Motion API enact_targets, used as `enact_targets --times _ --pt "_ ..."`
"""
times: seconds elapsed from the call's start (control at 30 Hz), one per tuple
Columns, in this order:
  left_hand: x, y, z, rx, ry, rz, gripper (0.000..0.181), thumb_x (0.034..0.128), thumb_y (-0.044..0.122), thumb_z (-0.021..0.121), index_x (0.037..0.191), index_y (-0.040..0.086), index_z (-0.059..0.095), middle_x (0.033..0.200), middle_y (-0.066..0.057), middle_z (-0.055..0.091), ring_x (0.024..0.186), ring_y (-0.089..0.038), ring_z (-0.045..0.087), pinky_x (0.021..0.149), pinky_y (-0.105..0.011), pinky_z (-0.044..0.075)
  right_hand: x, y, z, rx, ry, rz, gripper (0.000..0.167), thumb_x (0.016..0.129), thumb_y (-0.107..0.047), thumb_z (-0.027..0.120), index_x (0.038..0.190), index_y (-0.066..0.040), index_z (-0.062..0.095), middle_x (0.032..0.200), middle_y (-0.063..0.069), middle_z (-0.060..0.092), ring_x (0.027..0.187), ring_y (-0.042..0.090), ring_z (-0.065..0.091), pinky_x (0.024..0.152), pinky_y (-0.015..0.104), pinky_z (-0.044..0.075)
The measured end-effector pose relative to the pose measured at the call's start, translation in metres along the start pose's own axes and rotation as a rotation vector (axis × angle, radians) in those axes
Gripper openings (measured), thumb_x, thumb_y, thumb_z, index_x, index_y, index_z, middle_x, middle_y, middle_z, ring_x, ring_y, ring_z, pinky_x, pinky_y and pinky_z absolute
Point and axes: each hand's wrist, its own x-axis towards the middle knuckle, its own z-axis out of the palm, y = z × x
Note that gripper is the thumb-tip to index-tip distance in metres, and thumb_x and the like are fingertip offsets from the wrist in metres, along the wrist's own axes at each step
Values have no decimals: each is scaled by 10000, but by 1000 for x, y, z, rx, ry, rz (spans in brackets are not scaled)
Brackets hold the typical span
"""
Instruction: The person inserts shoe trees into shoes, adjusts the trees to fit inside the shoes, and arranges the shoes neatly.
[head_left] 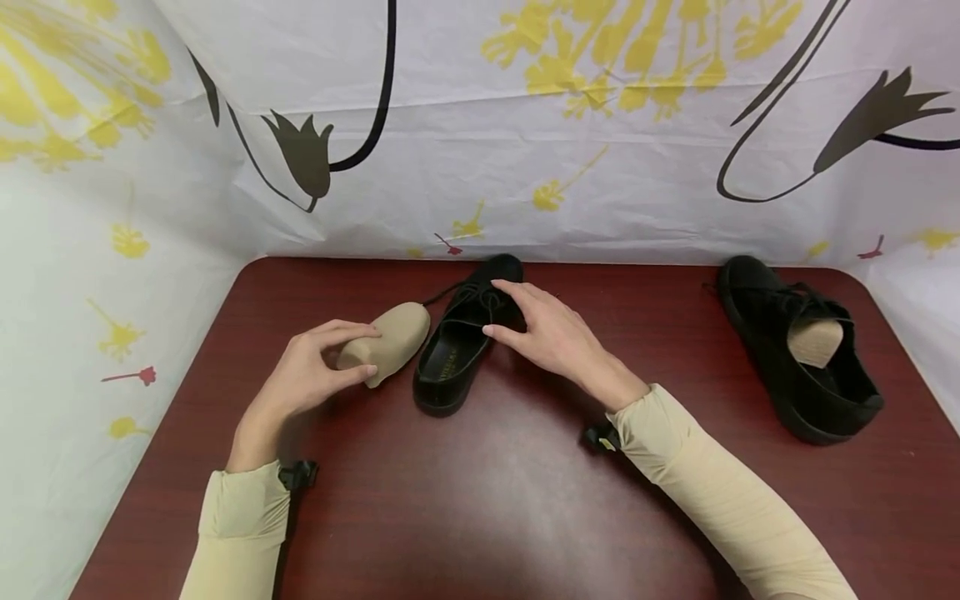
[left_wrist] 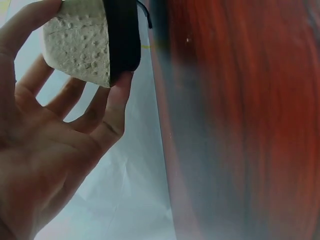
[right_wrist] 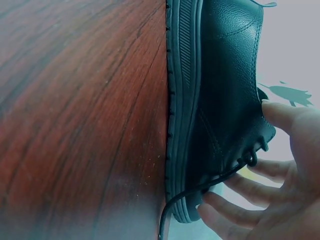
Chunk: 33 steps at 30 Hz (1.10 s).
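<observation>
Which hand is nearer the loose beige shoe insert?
Left. The left hand holds the insert between fingers and thumb; the right hand is farther right, at the black shoe beside it.

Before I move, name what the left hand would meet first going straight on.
Beyond the beige shoe form it holds, the left hand would likely meet the black lace-up shoe; whether form and shoe already touch is unclear.
</observation>
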Motion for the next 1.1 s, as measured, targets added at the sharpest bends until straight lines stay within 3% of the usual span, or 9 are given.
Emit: enact_targets --times 0.37,0.73,1.1 --pt "0 7 4 -54 43 -5 442 781 152 864 1186 267 728 1145 100 652 1010 -49 570 811 -207 468 -1 0 2 3 42 25 737 900 -589 635 1516 -250 414 1521 59 433 1380 273 424 1024 534 427" --pt "-8 51 -12 -127 51 29 428 761 -29 832 1170 35 722 1145 -78 661 1070 -60 581 855 -168 483 3 -2 8 27 98 -11 695 903 -573 643 1462 -190 489 1451 64 520 1311 262 506 1020 483 438" --pt "-10 60 -16 -142 66 65 423 759 -42 825 1161 39 724 1131 -68 673 1025 -45 586 801 -183 463 3 0 5 19 97 4 653 932 -569 602 1462 -203 497 1463 60 512 1341 264 480 1045 483 422"
